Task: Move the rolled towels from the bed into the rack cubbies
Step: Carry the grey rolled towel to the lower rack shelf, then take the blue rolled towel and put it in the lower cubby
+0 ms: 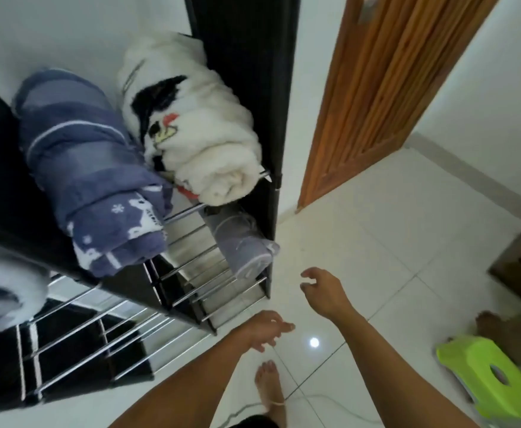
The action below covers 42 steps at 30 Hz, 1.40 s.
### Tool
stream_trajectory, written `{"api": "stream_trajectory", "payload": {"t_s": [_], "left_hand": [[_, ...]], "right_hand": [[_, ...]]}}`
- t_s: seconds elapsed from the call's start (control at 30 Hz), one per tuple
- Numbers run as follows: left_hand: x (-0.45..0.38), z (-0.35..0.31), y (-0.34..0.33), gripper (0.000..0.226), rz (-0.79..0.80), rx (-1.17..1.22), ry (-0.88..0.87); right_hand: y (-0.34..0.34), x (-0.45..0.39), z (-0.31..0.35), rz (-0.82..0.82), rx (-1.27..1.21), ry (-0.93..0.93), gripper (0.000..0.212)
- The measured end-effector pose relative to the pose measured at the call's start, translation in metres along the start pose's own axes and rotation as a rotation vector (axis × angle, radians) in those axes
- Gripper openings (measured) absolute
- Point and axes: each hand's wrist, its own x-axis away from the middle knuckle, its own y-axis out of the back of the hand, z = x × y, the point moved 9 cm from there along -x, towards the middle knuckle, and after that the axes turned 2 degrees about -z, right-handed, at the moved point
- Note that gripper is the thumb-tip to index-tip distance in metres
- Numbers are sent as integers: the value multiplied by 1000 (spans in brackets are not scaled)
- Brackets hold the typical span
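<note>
A black rack (210,316) with chrome bar shelves fills the left of the head view. On its upper shelf lie a rolled blue towel with white snowflake print (98,193) and, right of it, a rolled white fluffy towel with a cartoon print (197,131). One shelf lower rests a pale grey rolled towel (243,248). At the far left edge sits another roll, white and blue (3,295). My left hand (264,330) and my right hand (322,293) hang empty with fingers apart, in front of the rack's lower right corner. The bed is out of view.
A wooden door (385,88) stands open to the right of the rack. A lime green plastic stool (487,378) sits on the white tiled floor at the lower right, beside another person's bare foot (493,327). My own foot (270,387) and a thin cable lie below.
</note>
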Motion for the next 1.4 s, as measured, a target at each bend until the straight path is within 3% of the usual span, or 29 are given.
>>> {"api": "stream_trajectory", "payload": {"t_s": [0.1,0.23,0.33,0.47,0.57,0.6,0.8,1.03,1.13,1.4], "left_hand": [[3,-26,-52,59,87,-454,-94],[35,-95,-139,54,76,-725,-381],[79,-111,-245,45,187,-857,-545],[155,-68,-420,34,413,-1094,-745],[217,-32,-522,4,606,-1136,-855],[241,-15,-556,8,662,-1159,-865],[347,84,-721,18,994,-1228,-776],[368,135,-858,14,1086,-1194,-545],[344,140,-913,11,1014,-1154,-396],[293,156,-962,64,680,-1168,79]], "right_hand": [[24,50,-78,-54,-20,-145,36],[64,155,-185,-279,-175,-360,34],[79,263,-265,-546,-448,-519,29],[69,454,-352,-1025,-1046,-640,13],[53,583,-390,-1295,-1221,-702,10],[43,632,-402,-1400,-1273,-723,8],[-20,819,-458,-1798,-1425,-812,13],[-37,895,-540,-1838,-1506,-920,11],[-28,916,-585,-1825,-1526,-989,9],[-15,957,-695,-1772,-1583,-1081,14]]}}
